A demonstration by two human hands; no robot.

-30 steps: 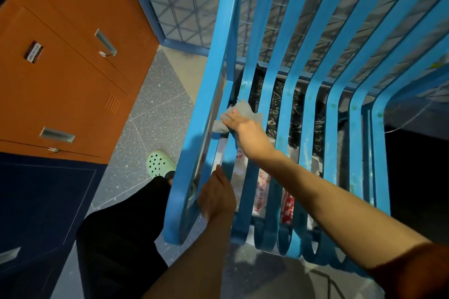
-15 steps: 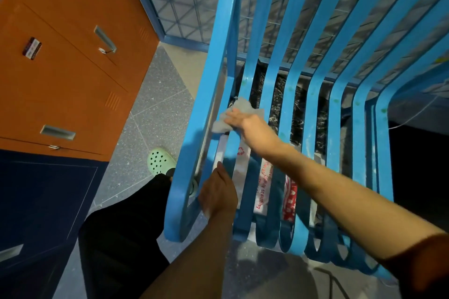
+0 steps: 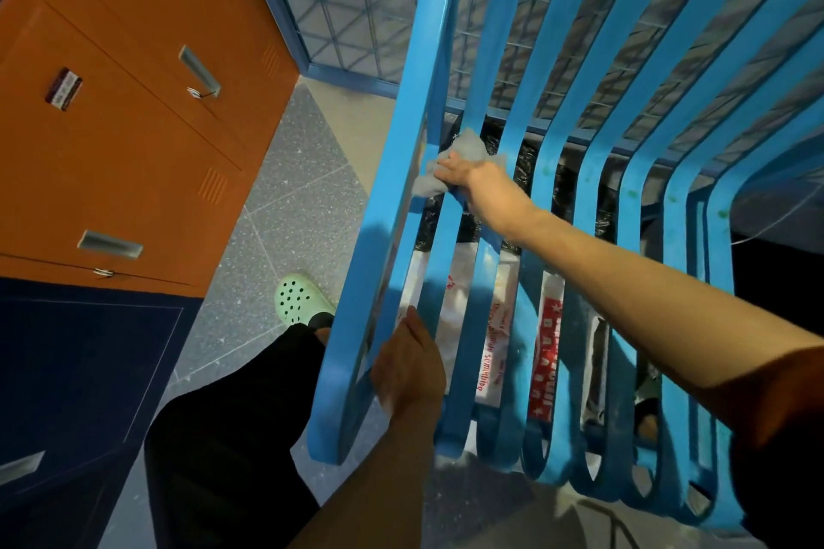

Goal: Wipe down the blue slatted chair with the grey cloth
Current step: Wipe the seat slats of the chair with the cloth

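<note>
Against the blue chair [image 3: 401, 147], right hand [image 3: 479, 181] clutches grey cloth [image 3: 468, 147]; left hand [image 3: 410, 370] grips it nearer by.

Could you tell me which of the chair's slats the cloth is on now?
The first narrow slat beside the wide left rail: the right hand holds the grey cloth against it.

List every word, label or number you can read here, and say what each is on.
Nothing reads whole.
Red script on the white plastic bag under the blue chair: sideways, cut by slats, too blurred.
White capitals on the bag's red band: blurred.
Sticker on the orange locker: too small.
</note>
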